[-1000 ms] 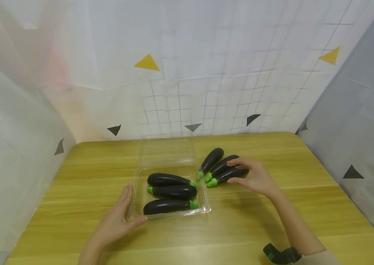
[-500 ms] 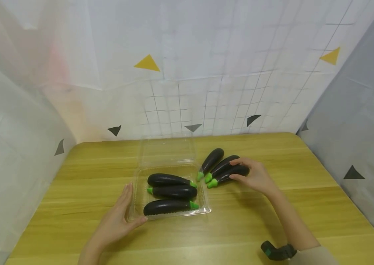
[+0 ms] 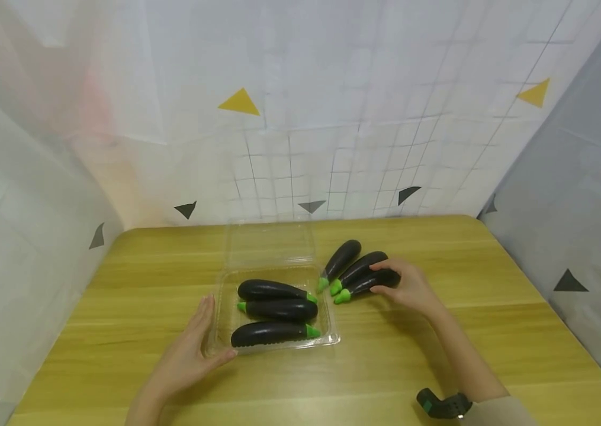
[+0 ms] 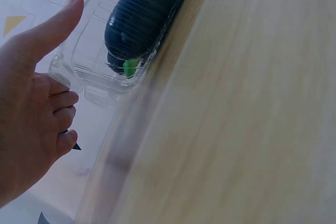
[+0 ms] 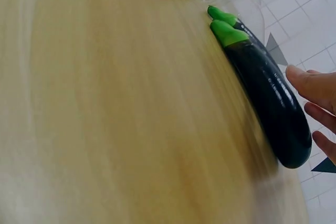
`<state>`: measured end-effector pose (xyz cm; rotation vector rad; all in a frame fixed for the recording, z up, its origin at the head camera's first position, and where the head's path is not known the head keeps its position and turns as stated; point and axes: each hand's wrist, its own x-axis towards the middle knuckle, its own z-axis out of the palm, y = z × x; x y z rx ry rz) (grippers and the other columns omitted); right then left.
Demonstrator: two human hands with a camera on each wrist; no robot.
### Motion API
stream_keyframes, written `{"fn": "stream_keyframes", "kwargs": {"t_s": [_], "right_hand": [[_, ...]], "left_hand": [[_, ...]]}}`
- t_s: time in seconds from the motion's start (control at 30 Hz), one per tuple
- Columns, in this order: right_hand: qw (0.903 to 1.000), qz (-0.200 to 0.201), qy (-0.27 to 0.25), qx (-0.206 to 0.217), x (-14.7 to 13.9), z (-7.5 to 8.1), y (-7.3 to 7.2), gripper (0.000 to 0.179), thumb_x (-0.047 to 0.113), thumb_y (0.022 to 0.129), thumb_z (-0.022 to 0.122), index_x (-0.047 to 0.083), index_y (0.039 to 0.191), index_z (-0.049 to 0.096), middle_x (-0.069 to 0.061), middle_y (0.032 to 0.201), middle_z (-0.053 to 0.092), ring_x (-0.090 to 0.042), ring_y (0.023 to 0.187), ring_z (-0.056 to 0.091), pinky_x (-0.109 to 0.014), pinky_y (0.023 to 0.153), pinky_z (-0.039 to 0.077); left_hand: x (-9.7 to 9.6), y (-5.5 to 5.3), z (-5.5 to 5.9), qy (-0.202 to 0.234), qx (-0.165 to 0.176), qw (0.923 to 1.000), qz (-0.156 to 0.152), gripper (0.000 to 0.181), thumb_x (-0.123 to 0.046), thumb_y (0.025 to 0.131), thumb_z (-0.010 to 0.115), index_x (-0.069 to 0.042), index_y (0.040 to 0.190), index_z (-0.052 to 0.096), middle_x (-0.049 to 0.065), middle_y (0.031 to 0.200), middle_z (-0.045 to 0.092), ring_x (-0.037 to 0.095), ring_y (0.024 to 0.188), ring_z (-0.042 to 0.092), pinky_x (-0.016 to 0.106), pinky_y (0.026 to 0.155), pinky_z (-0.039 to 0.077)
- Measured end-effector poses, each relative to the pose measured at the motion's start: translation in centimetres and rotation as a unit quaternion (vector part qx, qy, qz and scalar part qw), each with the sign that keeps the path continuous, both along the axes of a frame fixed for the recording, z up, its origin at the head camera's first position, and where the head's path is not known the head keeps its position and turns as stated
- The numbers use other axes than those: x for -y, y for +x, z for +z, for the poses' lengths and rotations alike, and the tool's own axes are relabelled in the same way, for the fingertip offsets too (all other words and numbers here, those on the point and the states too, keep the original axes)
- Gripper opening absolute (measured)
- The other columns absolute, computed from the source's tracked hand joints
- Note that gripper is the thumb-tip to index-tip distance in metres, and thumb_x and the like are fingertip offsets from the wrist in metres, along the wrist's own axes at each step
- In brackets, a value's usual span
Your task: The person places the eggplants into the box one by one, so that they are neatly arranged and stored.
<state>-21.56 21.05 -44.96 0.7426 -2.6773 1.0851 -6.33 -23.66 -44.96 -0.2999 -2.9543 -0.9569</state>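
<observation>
My left hand (image 3: 185,349) rests at the left side of a clear plastic clamshell box (image 3: 332,331), thumb by its front corner and fingers along its side. Inside lie three dark eggplants with green stems, the front eggplant (image 3: 268,333) apart from the other two. To the right of the box, three more eggplants lie fanned out on the table. Over the blunt end of the nearest loose eggplant (image 3: 366,284) is my right hand (image 3: 409,288), thumb on the near side and fingers on the far side. In the right wrist view its fingertips are right at that eggplant's (image 5: 270,103) upper edge.
The box's transparent lid (image 3: 268,241) stands hinged back behind it. Beside the nearest loose eggplant lie the middle loose eggplant (image 3: 360,267) and the farthest one (image 3: 344,255). White sheeting (image 3: 300,89) with printed triangles encloses the wooden table (image 3: 385,367) at the back and sides.
My right hand has moved slightly in, with thumb and fingers closer around the nearest loose eggplant. My left hand and the box have stayed in place.
</observation>
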Motion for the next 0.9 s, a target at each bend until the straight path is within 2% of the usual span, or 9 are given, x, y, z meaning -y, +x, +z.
{"fn": "stream_keyframes", "kwargs": {"t_s": [0.13, 0.3, 0.43, 0.63, 0.9], "right_hand": [[0.9998, 0.002, 0.019, -0.006, -0.3, -0.6, 0.0, 0.042, 0.012, 0.071, 0.086, 0.008, 0.11, 0.071, -0.008, 0.112, 0.068, -0.033, 0.112, 0.058, -0.05, 0.096, 0.044], [0.9966, 0.033, 0.061, -0.043, -0.8, -0.8, 0.2, 0.043, 0.009, 0.068, 0.087, 0.007, 0.107, 0.07, -0.007, 0.108, 0.068, -0.033, 0.105, 0.06, -0.051, 0.092, 0.046], [0.9934, 0.043, 0.092, -0.052, -1.1, -0.7, 0.7, 0.044, 0.008, 0.067, 0.087, 0.008, 0.108, 0.07, -0.008, 0.107, 0.067, -0.032, 0.104, 0.059, -0.051, 0.091, 0.046], [0.9921, 0.039, 0.106, -0.054, -1.5, -0.6, 1.3, 0.048, 0.006, 0.066, 0.087, 0.009, 0.11, 0.069, -0.011, 0.112, 0.065, -0.033, 0.107, 0.057, -0.053, 0.093, 0.045], [0.9913, 0.05, 0.105, -0.061, -1.8, -1.2, 1.7, 0.049, 0.005, 0.067, 0.087, 0.007, 0.112, 0.068, -0.011, 0.11, 0.067, -0.032, 0.105, 0.059, -0.051, 0.091, 0.047]], "left_hand": [[0.0, 0.1, -0.1, 0.004, 0.004, 1.0, -0.003, 0.107, -0.059, 0.082, 0.067, -0.009, 0.155, 0.007, 0.017, 0.159, 0.008, 0.037, 0.144, 0.013, 0.061, 0.108, 0.023], [-0.1, 0.1, 0.1, 0.007, 0.0, 1.0, -0.002, 0.107, -0.058, 0.082, 0.068, -0.009, 0.155, 0.006, 0.017, 0.159, 0.007, 0.038, 0.144, 0.012, 0.063, 0.107, 0.023], [-0.1, 0.0, 0.1, 0.007, -0.001, 1.0, -0.002, 0.107, -0.057, 0.082, 0.068, -0.01, 0.155, 0.006, 0.017, 0.159, 0.007, 0.039, 0.143, 0.013, 0.064, 0.106, 0.024], [-0.1, 0.1, 0.1, 0.009, 0.005, 0.9999, -0.002, 0.107, -0.057, 0.082, 0.068, -0.009, 0.155, 0.005, 0.014, 0.16, 0.005, 0.039, 0.143, 0.013, 0.065, 0.105, 0.024], [-0.1, 0.0, 0.1, 0.007, 0.007, 0.9999, -0.005, 0.107, -0.057, 0.082, 0.067, -0.008, 0.155, 0.006, 0.013, 0.16, 0.003, 0.039, 0.143, 0.013, 0.065, 0.105, 0.024]]}}
